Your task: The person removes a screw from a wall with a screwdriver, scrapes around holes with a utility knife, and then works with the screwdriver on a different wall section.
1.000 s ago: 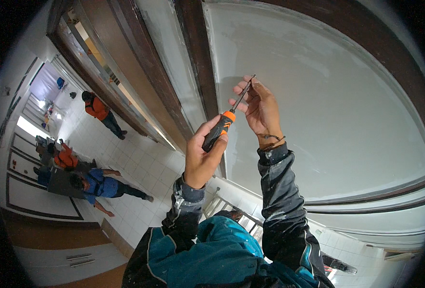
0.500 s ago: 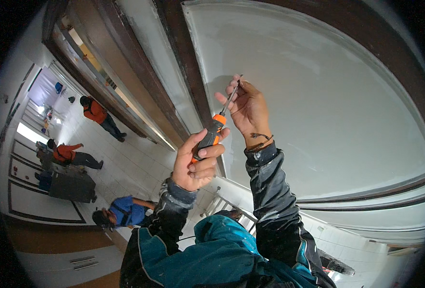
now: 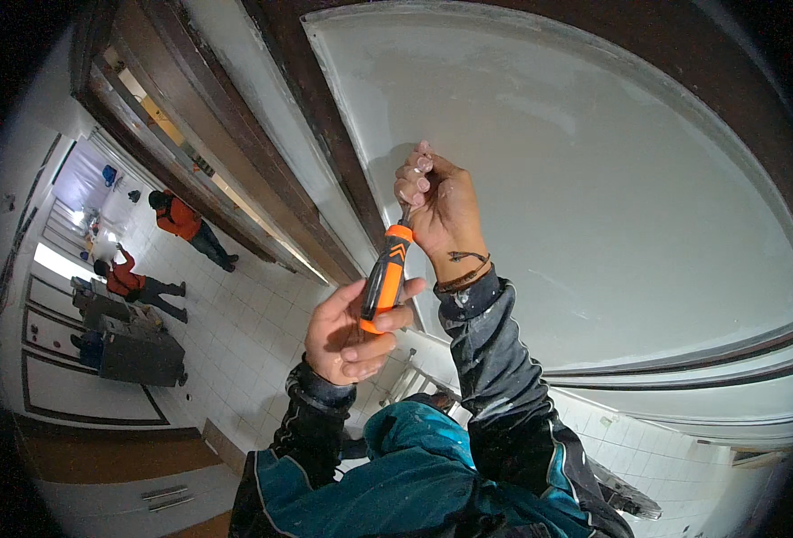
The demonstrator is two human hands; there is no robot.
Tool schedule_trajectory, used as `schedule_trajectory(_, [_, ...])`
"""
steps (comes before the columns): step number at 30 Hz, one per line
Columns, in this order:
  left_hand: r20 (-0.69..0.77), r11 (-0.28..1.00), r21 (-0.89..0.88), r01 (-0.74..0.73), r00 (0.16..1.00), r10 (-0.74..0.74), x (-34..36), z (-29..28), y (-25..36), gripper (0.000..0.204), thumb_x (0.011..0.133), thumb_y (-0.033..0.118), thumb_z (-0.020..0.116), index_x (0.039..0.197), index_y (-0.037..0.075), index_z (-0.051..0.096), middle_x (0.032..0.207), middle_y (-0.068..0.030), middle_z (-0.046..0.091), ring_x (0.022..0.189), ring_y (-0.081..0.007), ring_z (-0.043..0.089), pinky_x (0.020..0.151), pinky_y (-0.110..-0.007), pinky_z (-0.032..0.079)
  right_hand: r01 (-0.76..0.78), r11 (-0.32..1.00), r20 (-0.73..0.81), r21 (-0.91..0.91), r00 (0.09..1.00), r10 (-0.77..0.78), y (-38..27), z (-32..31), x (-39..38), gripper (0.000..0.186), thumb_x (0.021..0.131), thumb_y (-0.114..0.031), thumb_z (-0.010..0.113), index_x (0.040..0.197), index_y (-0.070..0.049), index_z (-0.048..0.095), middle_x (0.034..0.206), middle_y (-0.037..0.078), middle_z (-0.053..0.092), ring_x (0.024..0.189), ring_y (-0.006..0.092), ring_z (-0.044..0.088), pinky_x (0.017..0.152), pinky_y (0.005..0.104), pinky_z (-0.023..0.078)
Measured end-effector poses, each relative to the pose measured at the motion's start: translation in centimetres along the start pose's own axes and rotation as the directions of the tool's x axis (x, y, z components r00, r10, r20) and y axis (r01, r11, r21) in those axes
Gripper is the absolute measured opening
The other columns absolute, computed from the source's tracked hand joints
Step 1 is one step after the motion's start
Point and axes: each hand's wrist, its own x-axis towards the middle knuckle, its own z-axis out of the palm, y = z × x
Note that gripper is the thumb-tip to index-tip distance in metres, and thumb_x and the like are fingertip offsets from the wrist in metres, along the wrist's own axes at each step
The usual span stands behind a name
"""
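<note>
My left hand [image 3: 347, 336] is wrapped round the orange and black handle of a screwdriver [image 3: 389, 278], which points up and slightly right. My right hand [image 3: 441, 202], palm side showing, has its fingers curled over the screwdriver's metal shaft. Only a short bit of shaft shows above the handle; the tip is hidden by the fingers. White smears mark my right fingertips and both dark sleeves. Both hands are held up in front of a grey-white panel [image 3: 585, 206] with a dark frame, and my right hand's shadow falls on it.
Left of the panel runs a dark door frame [image 3: 235, 134]. Two people in orange tops, one [image 3: 177, 220] near the door frame and one [image 3: 127, 273] by a grey cabinet [image 3: 141, 350], stand on the white tiled floor [image 3: 244, 305]. A drawer front [image 3: 163, 498] is at the lower left.
Both hands and the screwdriver have shifted a little left in view. My right fingers, spread before near the shaft's tip, are now curled over the shaft. A person in blue has left the view.
</note>
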Motion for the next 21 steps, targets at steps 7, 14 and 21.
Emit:
schedule_trajectory(7, [-0.365, 0.596, 0.802, 0.029, 0.814, 0.452, 0.0, 2.8, -1.1, 0.058, 0.096, 0.042, 0.05, 0.134, -0.001, 0.039, 0.083, -0.0024, 0.051, 0.051, -0.0062, 0.046, 0.04, -0.021, 0.043, -0.014, 1.0, -0.056, 0.026, 0.998, 0.015, 0.3, 0.8, 0.1, 0.007, 0.095, -0.006, 0.04, 0.097, -0.005, 0.047, 0.073, 0.0, 0.045, 0.054, 0.0091, 0.039, 0.047, 0.0249, 0.034])
schedule_trajectory(14, [-0.112, 0.965, 0.256, -0.047, 0.991, 0.077, 0.7, 2.0, -0.9, 0.06, 0.098, 0.038, 0.043, 0.141, -0.002, 0.03, 0.1, -0.0174, 0.055, 0.074, -0.0279, 0.062, 0.069, -0.043, 0.059, -0.029, 0.998, -0.006, 0.057, 1.0, 0.029, -0.4, 0.2, 0.1, 0.009, 0.095, -0.006, 0.038, 0.096, -0.004, 0.047, 0.072, 0.0, 0.045, 0.053, 0.0098, 0.038, 0.047, 0.0256, 0.034])
schedule_trajectory(21, [-0.154, 0.968, -0.064, -0.241, 0.961, 0.229, 0.0, -1.8, -1.2, 0.056, 0.097, 0.033, 0.053, 0.14, 0.004, 0.028, 0.104, -0.0154, 0.054, 0.092, -0.0282, 0.067, 0.086, -0.046, 0.059, -0.048, 0.99, 0.066, 0.133, 0.997, 0.04, -0.1, 0.3, 0.3, 0.011, 0.092, 0.0, 0.038, 0.097, -0.003, 0.047, 0.069, 0.002, 0.044, 0.055, 0.0111, 0.037, 0.049, 0.0245, 0.034])
